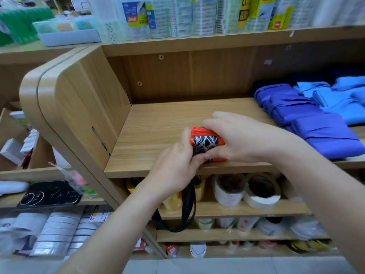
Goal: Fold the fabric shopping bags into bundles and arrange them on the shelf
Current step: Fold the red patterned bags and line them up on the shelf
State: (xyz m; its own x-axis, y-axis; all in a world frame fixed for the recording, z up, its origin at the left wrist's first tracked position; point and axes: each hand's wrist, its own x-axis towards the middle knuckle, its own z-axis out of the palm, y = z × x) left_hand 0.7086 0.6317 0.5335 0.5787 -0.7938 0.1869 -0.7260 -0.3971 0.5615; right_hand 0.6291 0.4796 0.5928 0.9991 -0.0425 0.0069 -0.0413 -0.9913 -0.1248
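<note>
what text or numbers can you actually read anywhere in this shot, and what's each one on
"12": printed sideways on the yellow label of a pack on the top shelf.
Black patch below it: yellow characters, too blurred to read.
Blue and white label on a neighbouring pack: print too blurred to read.
Orange and black bag bundle: a pattern of white lines only, no text.

We work from one view only: a wide-angle head camera, standing close before the shelf (167, 119), facing forward and downward onto it.
</note>
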